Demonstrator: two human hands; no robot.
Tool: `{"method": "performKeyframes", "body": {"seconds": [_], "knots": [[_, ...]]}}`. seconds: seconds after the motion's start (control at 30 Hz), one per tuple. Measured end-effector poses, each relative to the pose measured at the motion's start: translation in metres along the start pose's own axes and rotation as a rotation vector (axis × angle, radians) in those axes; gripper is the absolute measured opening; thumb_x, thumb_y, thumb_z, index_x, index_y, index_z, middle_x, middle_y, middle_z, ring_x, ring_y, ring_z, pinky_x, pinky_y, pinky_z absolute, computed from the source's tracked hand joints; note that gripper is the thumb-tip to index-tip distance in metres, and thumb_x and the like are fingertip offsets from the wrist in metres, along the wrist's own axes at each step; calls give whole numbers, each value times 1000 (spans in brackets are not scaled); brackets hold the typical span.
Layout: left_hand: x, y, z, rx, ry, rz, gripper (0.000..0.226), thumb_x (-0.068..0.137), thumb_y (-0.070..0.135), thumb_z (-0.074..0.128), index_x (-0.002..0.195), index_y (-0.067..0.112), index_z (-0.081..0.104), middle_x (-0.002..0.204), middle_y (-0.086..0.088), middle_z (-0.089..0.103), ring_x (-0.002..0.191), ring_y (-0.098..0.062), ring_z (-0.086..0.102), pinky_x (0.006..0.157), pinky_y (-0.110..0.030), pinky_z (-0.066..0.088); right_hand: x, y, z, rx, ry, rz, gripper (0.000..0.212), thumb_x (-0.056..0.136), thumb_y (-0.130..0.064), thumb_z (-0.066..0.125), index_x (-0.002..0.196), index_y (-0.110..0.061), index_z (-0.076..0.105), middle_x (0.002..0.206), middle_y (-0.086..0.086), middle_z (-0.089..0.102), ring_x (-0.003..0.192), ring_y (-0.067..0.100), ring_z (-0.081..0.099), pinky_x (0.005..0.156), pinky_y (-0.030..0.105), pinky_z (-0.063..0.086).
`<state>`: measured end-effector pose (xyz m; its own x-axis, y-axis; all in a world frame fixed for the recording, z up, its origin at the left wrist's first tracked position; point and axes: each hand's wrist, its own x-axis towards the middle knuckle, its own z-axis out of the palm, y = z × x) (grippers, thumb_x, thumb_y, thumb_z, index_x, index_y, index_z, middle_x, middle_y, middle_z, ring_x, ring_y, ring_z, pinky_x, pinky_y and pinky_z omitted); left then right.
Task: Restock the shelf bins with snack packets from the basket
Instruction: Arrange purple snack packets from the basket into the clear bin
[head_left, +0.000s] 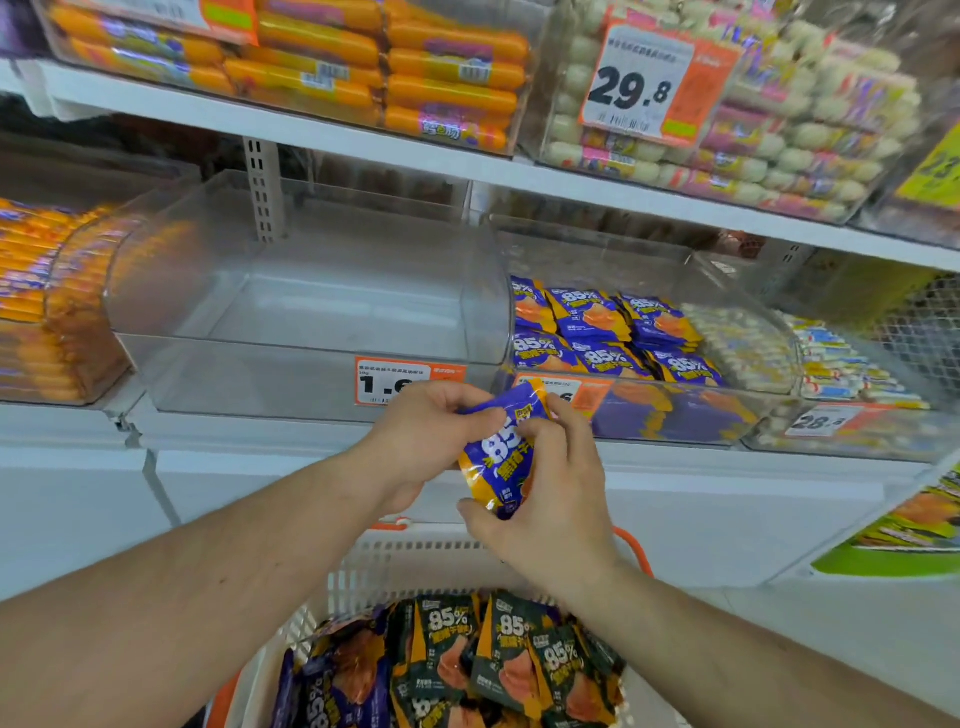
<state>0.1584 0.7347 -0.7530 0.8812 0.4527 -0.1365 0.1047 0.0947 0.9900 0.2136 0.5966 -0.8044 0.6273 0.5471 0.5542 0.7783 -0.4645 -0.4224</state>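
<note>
A blue and orange snack packet (501, 457) marked 85% is held up in front of the shelf by both hands. My left hand (426, 436) grips its upper left side, and my right hand (550, 493) pinches its right and lower edge. Below them stands a white basket (363, 566) with orange handles, holding several dark green and purple 85% packets (498, 660). Straight ahead is an empty clear bin (311, 322). To its right another clear bin (649, 410) holds several blue packets (608, 332) of the same kind.
Orange sausage packs fill the clear bin at the left (47, 301) and the upper shelf bin (311, 62). White ball snacks sit in the upper right bin (779, 130) and the far right bin (831, 364). Price tags (405, 379) hang on the bin fronts.
</note>
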Motion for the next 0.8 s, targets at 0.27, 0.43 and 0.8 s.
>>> {"method": "performKeyframes", "body": {"seconds": [0.27, 0.43, 0.8], "knots": [[28, 14, 9, 643, 225, 706, 50, 80, 48, 48, 113, 18, 72, 120, -1, 68, 112, -15, 56, 96, -30, 39, 99, 34, -70, 72, 237, 171, 64, 65, -42, 71, 118, -12, 52, 115, -4, 46, 115, 21, 49, 96, 37, 43], [36, -4, 9, 1213, 108, 580, 75, 78, 49, 41, 151, 35, 30, 163, 1, 16, 147, -22, 16, 114, -47, 12, 158, 80, -79, -68, -49, 432, 61, 74, -41, 77, 129, -22, 56, 131, 5, 48, 119, 23, 51, 100, 34, 42], [40, -13, 4, 1431, 141, 597, 80, 65, 38, 61, 142, 24, 46, 154, -11, 36, 130, -32, 46, 107, -45, 18, 175, 106, -52, -306, -509, 410, 70, 82, -51, 69, 142, -19, 51, 151, 1, 45, 137, 23, 42, 105, 33, 38]]}}
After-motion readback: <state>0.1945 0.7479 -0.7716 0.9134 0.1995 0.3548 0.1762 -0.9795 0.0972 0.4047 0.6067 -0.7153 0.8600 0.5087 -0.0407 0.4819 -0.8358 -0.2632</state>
